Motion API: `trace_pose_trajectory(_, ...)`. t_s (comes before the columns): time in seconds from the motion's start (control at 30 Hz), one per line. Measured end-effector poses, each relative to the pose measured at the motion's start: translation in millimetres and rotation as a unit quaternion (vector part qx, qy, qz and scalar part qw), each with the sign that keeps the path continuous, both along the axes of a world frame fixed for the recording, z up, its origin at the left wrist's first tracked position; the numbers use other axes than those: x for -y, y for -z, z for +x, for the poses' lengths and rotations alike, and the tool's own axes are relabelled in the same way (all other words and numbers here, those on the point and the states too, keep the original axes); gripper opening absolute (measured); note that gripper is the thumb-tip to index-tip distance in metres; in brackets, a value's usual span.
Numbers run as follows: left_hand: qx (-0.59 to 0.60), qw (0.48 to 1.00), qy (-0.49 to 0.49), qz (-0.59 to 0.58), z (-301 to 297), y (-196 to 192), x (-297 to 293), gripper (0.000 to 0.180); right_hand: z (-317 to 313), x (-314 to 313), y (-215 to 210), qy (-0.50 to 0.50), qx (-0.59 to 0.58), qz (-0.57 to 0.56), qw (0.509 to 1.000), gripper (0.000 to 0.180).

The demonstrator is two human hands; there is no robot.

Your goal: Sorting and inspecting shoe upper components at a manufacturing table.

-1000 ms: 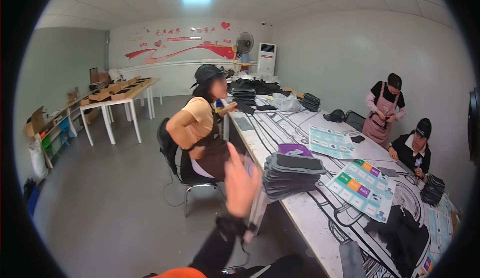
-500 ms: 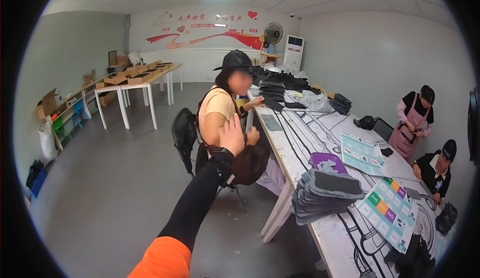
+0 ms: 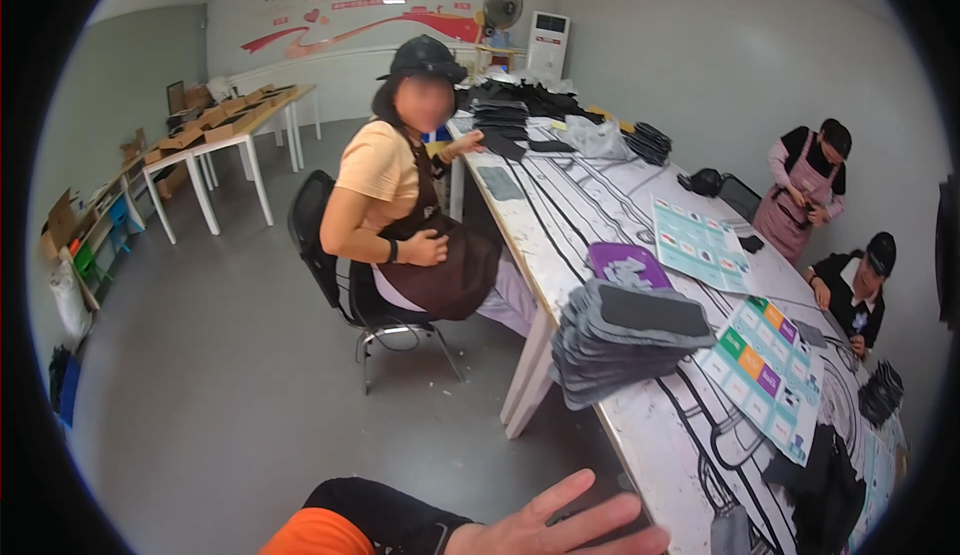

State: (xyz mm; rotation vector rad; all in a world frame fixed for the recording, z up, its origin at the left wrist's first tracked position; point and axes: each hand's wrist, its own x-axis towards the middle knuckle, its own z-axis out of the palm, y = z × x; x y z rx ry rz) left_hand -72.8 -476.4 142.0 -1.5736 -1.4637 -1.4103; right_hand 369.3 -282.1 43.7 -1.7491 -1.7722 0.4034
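Low in the view, my left hand (image 3: 550, 525) is held out past the near table edge with its fingers spread. It is empty, and its lower part is cut off by the frame. An orange and black sleeve covers that arm. Nearest to the hand is the worktable (image 3: 560, 290), which bears a tall stack of grey fabric pads (image 3: 640, 325). Behind the stack is a purple tray (image 3: 655, 273) with pale scraps in it. Printed sheets (image 3: 735, 380) lie right of the stack. My right hand is out of view.
A seated co-worker (image 3: 400, 185) in an apron holds a dark fabric piece (image 3: 502, 145) at the table's left side. Two more people (image 3: 800, 195) are on the far right. Dark fabric (image 3: 825, 485) lies near right. Another table (image 3: 255, 140) with cardboard boxes stands back left.
My left hand has come back from the seated co-worker's arm, down and to the right, to the lower edge. The co-worker now faces more toward me. The view has tilted downward and turned right.
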Motion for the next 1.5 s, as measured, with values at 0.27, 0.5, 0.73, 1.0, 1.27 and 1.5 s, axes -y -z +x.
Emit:
trace_pose_trajectory(0.27, -0.106, 0.973, 0.203, 0.026, 46.6, 7.7, -8.9, 0.015, 25.1, -12.7, 26.0, -0.023, -0.027, 0.024, 0.999, 0.023)
trace_pose_trajectory(0.5, 0.103, 0.880, 0.244, -0.395, 74.2, -37.1, -35.0, 0.084, 36.2, -14.4, 32.0, -0.015, -0.139, -0.002, 0.990, 0.018)
trace_pose_trajectory(0.73, 0.139, 0.875, 0.264, -0.381, 83.7, -20.9, -32.9, 0.085, 18.0, -4.2, 7.1, -0.049, -0.035, 0.047, 0.997, 0.016)
trace_pose_trajectory(1.0, 0.149, 0.890, 0.237, -0.361, 87.7, -28.0, -15.1, 0.082, 13.8, 1.7, -6.3, -0.028, -0.018, 0.079, 0.996, 0.020)
trace_pose_trajectory(1.27, 0.130, 0.892, 0.295, -0.318, 96.2, -35.0, -64.8, 0.069, 30.1, 7.7, 12.3, -0.037, -0.024, 0.071, 0.996, 0.017)
trace_pose_trajectory(1.5, 0.032, 0.927, 0.295, -0.229, 91.3, 104.1, -179.4, 0.027, 11.3, -1.6, 5.7, -0.069, -0.032, 0.074, 0.994, 0.016)
